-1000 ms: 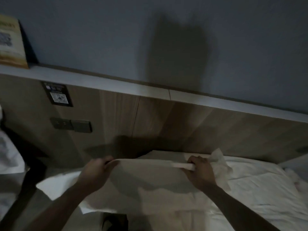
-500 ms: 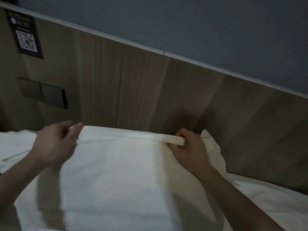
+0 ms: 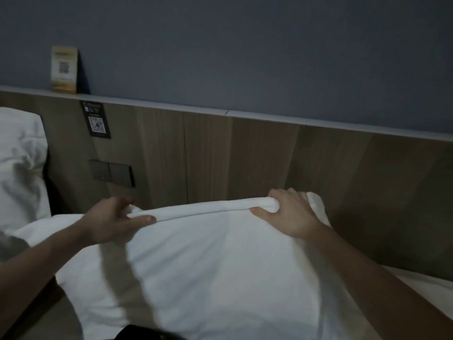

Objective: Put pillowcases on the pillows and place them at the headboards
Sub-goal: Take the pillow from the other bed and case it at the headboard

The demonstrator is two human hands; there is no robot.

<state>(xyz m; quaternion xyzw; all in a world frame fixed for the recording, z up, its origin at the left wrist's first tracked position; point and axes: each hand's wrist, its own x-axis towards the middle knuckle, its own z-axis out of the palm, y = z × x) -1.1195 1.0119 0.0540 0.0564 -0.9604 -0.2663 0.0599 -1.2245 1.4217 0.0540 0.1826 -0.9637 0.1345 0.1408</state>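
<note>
Head view: I see my left hand [image 3: 111, 220] and right hand [image 3: 291, 212] clamped on the pillow [image 3: 196, 266] top hem; it has risen off the bed, now held before the headboard [image 3: 245, 153]

Two bare forearms reach forward from the bottom corners of the view, angled inward toward each other. The left hand [image 3: 111, 220] is seen from the back, fingers curled over and out of sight, thumb stretched out to the right and pressed flat along the rolled top edge of a plump white fabric pillowcase [image 3: 196, 266], pinching it. The right hand [image 3: 285, 213] is set well apart from the left, at about the same height, knuckles up. Its fingers curl over the same rolled edge while the thumb tucks beneath, gripping it. Both wrists are straight, and both arms are bare.
</note>
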